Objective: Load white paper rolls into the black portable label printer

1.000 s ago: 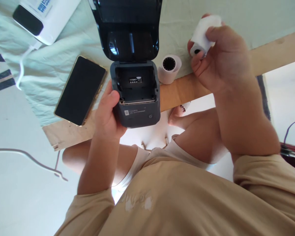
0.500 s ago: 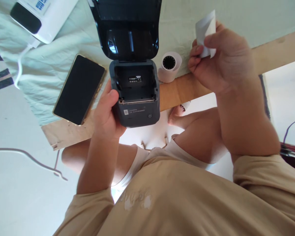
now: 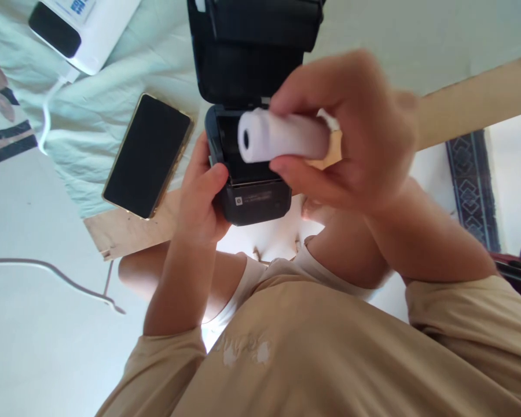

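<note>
The right hand (image 3: 351,133) is gripping a white paper roll (image 3: 282,136) between thumb and fingers, holding it sideways just above the open bay of a small dark printer (image 3: 252,174) — its lid is standing up. The left hand (image 3: 202,197) is clasping the printer's left side. A phone (image 3: 147,155) is lying nearby on the counter (image 3: 125,231).

A home, likely a bedroom: a wrinkled sheet (image 3: 113,121) is covering a low wooden board (image 3: 473,98), a patterned rug (image 3: 471,179) is lying on the floor, a phone (image 3: 147,155) resting nearby.
</note>
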A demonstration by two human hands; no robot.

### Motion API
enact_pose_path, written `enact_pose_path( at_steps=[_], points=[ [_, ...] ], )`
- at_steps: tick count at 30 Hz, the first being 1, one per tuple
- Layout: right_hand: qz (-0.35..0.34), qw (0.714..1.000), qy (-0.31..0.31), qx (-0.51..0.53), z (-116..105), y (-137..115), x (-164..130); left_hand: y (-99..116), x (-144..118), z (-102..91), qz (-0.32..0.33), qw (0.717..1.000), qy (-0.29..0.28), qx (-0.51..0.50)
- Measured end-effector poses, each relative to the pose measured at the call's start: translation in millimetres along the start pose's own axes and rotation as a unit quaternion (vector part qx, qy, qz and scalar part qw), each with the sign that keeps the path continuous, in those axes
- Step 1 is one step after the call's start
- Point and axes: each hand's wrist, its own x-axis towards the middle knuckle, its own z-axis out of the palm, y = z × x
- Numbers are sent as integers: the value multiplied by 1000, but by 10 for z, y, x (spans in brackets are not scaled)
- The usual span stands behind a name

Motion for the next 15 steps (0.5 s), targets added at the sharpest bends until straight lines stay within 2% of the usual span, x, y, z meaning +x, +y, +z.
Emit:
enact_pose_path(
  at_steps=[2,6,10,12,15],
  points=[
    [-19,998,-43,-45,46,24,25,2,-15,-16,-16,1000,1,7],
    [44,990,-128,-45,86,121,100,28,-43,-29,-46,999,-22,-14],
    [63,983,-167,-33,117,165,124,48,-59,-23,-64,997,-25,-44],
    [56,985,-159,-43,161,156,94,44,-59,-20,-72,995,-26,-61],
    [14,993,-71,-91,257,103,26,26,-50,-16,-65,995,-24,-66]
  ],
)
